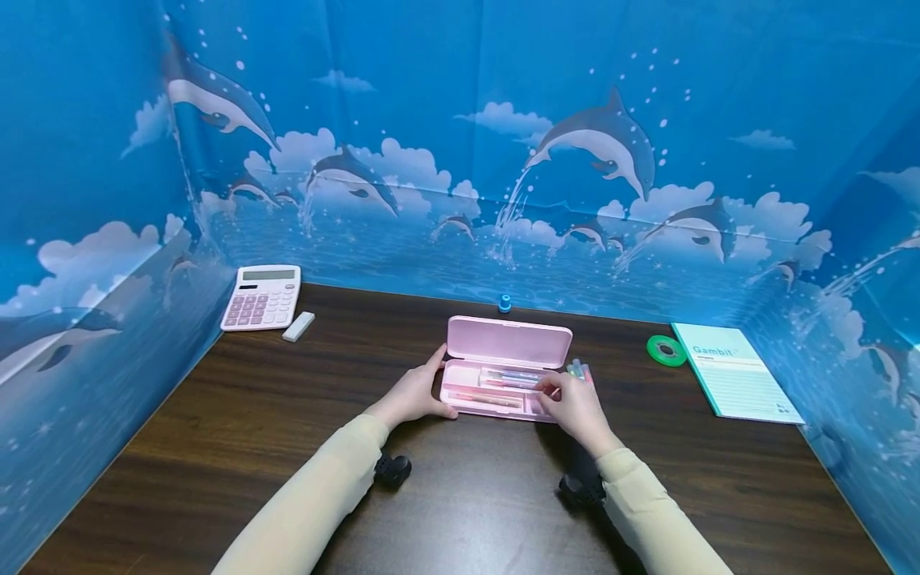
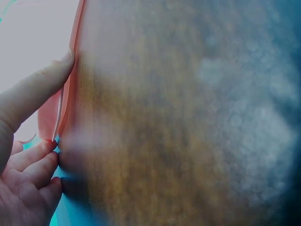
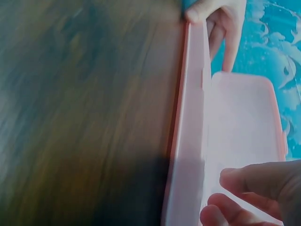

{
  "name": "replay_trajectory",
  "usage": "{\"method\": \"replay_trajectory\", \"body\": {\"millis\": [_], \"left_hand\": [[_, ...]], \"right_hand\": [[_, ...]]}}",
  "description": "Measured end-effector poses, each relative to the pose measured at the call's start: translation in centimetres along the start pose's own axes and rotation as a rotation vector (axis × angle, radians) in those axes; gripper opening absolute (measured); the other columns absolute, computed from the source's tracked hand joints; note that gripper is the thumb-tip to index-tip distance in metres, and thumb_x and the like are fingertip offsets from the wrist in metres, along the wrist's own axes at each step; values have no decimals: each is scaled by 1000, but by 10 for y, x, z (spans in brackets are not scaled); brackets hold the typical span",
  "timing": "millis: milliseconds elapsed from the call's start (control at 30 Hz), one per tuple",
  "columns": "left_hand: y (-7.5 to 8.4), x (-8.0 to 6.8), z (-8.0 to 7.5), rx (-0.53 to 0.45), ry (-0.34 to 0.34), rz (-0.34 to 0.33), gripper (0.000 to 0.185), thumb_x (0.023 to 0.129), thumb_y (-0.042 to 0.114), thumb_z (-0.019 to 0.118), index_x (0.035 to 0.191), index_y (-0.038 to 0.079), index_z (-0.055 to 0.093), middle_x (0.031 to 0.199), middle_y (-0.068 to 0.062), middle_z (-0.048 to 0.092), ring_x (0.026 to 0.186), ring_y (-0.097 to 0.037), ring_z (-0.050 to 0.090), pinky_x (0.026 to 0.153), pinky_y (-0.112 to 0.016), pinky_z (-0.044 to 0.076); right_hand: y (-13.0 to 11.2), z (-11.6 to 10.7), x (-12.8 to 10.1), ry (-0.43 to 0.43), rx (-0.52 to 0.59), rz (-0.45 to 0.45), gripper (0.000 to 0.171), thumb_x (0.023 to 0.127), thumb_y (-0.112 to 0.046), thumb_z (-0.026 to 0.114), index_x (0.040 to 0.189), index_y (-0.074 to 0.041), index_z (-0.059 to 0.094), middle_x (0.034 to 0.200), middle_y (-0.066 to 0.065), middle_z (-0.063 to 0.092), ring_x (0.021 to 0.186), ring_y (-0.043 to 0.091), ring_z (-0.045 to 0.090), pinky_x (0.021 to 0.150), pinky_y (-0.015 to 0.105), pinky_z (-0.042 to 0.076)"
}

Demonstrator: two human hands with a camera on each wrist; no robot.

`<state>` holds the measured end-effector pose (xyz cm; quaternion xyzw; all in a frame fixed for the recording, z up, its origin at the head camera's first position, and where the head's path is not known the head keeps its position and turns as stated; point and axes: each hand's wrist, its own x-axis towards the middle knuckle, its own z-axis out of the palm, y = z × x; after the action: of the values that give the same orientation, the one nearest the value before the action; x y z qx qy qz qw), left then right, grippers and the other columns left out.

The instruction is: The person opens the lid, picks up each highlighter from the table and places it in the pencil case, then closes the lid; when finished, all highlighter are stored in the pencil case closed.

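A pink pencil case point(image 1: 509, 342) lies on the table with its lid raised at the back. In its tray are several pens point(image 1: 506, 377) and, in the front compartment, a slim orange-pink pen point(image 1: 485, 398). My left hand point(image 1: 417, 393) grips the case's left end, thumb at the front wall and fingers round the side. Over the right part of the tray is my right hand point(image 1: 575, 403), fingers bent and fingertips close to the pens' right ends. In the right wrist view, nothing shows between its thumb point(image 3: 249, 179) and fingers. Several markers point(image 1: 577, 368) lie behind that hand, partly hidden.
A calculator point(image 1: 262, 299) and a white eraser-like block point(image 1: 298, 327) are at the back left. A small blue object point(image 1: 505, 303) stands behind the case. On the right lie a green tape roll point(image 1: 666, 350) and a notebook point(image 1: 740, 375). A dolphin-print curtain point(image 1: 431, 96) encloses the table.
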<state>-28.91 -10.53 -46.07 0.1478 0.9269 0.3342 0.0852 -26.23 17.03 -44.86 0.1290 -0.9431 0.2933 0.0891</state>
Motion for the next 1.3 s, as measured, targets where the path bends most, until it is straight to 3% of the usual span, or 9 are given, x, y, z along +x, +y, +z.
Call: {"method": "replay_trajectory", "body": {"millis": [267, 800, 1300], "left_hand": [[0, 0, 0, 0, 3, 5, 119, 65, 30, 88, 153, 6, 11, 143, -12, 46, 131, -28, 43, 108, -45, 33], [-1, 1, 1, -5, 3, 8, 119, 65, 30, 88, 153, 5, 11, 143, -13, 46, 131, -29, 44, 108, -45, 33], [-1, 1, 1, -13, 1, 12, 120, 65, 30, 88, 153, 5, 10, 144, -13, 46, 131, -29, 44, 107, -45, 33]], "right_hand": [[18, -17, -9, 71, -19, 46, 7, 80, -5, 72, 86, -3, 73, 72, 5, 63, 64, 16, 51, 61, 31, 48], [56, -44, -25, 28, -65, 203, 14, 84, -9, 69, 94, 0, 72, 88, 14, 69, 74, 22, 58, 73, 42, 53], [67, -43, -27, -29, -69, 252, 17, 83, -11, 69, 95, 1, 70, 78, 8, 66, 65, 18, 53, 60, 30, 46]]}}
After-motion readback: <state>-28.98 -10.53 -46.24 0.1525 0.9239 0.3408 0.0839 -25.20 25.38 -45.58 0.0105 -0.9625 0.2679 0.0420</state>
